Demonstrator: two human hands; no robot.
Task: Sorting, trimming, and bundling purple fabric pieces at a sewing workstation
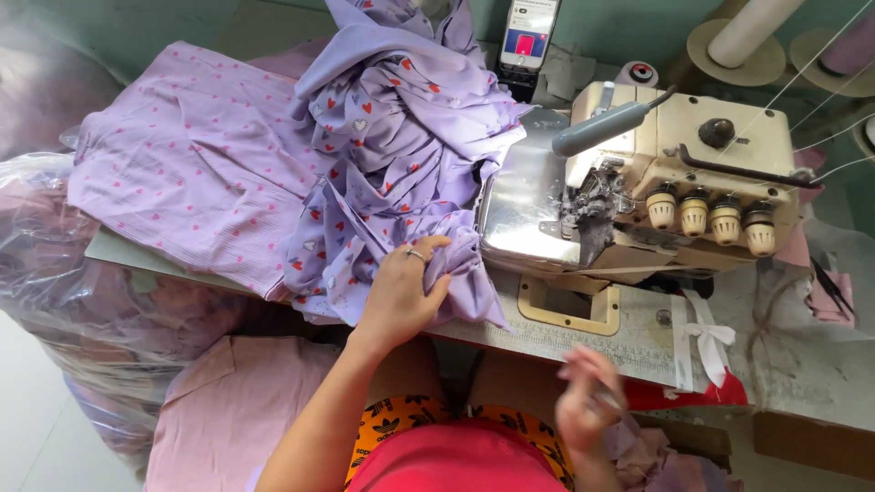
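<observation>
1. Head view, left hand: the left hand (401, 290) is resting on the heap of lilac heart-print fabric (392, 155), with its fingers curled narrowly around a fold at the heap's near edge, just beside the overlock sewing machine (638, 182). The heap is lying on the worktable (638, 337) to the left of the machine, partly on top of a flatter pile of lilac dotted cloth (182, 164).

2. Head view, right hand: the right hand (588, 401) is hovering low, near the table's front edge, and it is blurring in the picture. It seems to be pinching something small, but I cannot tell what, nor how far it is closed.

3. Risk, as I judge it: the grip is taking only one fold, so the heap may be sliding or dragging toward the table's edge and spilling onto the pink cloth (237, 401) below.

4. Risk: loose folds are lying close to the machine's needle and cutter area (588, 196); an unnoticed layer could be getting caught there and cut or stitched wrongly.

5. Risk: thin threads (820, 55) are running from the cones (738, 41) at the back to the machine; a lifted piece of cloth could be snagging them.

6. Risk: a phone (527, 41) is standing behind the heap, where tugged fabric could be tipping it.
</observation>
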